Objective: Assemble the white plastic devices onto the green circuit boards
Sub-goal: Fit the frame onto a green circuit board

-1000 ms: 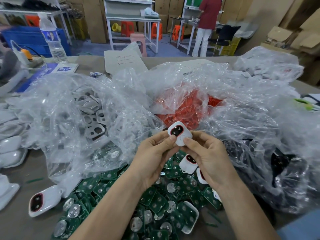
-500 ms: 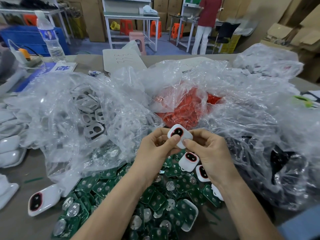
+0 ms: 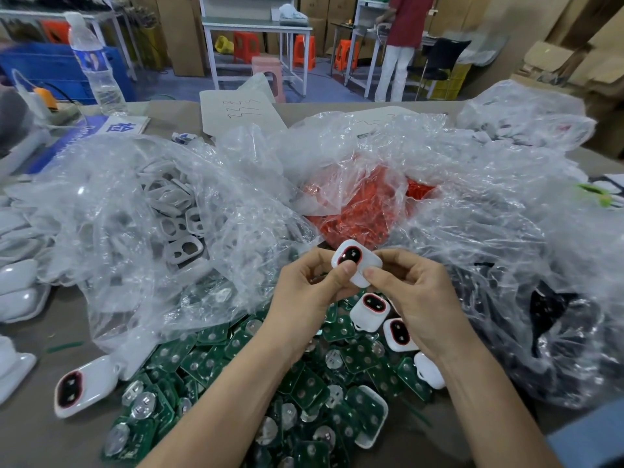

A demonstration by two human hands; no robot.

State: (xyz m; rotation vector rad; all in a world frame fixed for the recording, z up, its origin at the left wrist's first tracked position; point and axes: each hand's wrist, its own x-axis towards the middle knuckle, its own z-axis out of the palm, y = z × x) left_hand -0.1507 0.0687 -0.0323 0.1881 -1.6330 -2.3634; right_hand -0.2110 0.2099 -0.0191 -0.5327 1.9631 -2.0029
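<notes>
While both thumbs press on its face, the white device (image 3: 356, 261) is caught between the two hands above the middle of the worktop (image 3: 37, 434). The left hand (image 3: 304, 295) has its thumb on the lower left of the shell and its fingers curled behind. The right hand (image 3: 417, 302) mirrors it from the other side. Each grip is closed on the device and holds nothing else. The red-ringed dark window faces up, probably so the thumbs can push the front down against whatever sits in the back. Whether a board is already seated there is hidden by the fingers.

Directly below the hands, towards the near edge, lies a loose heap of green circuit boards (image 3: 300, 393), kept close so the next one takes only a short reach. Two more white devices with red rings, one (image 3: 369, 310) and another (image 3: 400, 334), rest on the heap just beside the right wrist, which looks like a drop spot for pieces already handled. A further one (image 3: 82, 386) lies apart near the near-left corner.

Behind the hands, open clear bags spread across the worktop to its far edge. The bag of white frames (image 3: 175, 231) is at the left, the bag of red parts (image 3: 364, 204) in the centre and the bag of dark parts (image 3: 550, 315) at the right. Their mouths appear turned towards the person for easy picking. White shells (image 3: 17, 285) line the left edge.
</notes>
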